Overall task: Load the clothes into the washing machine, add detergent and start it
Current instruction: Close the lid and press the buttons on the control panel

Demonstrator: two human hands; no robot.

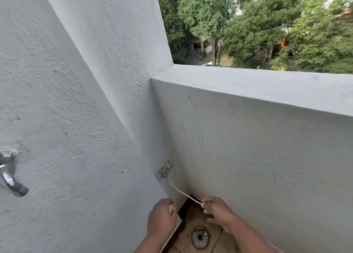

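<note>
A white power cord (179, 191) runs from a wall socket (164, 170) low in the corner down to my hands. My right hand (217, 211) pinches the cord near its lower end. My left hand (161, 217) is curled beside the wall with a bit of white showing at its fingers; what it holds I cannot tell. The washing machine, the clothes and the detergent are out of view.
A metal tap (10, 178) sticks out of the left wall. A round floor drain (200, 237) sits in the tiled floor below my hands. A waist-high parapet (248, 86) closes the balcony on the right, with trees beyond.
</note>
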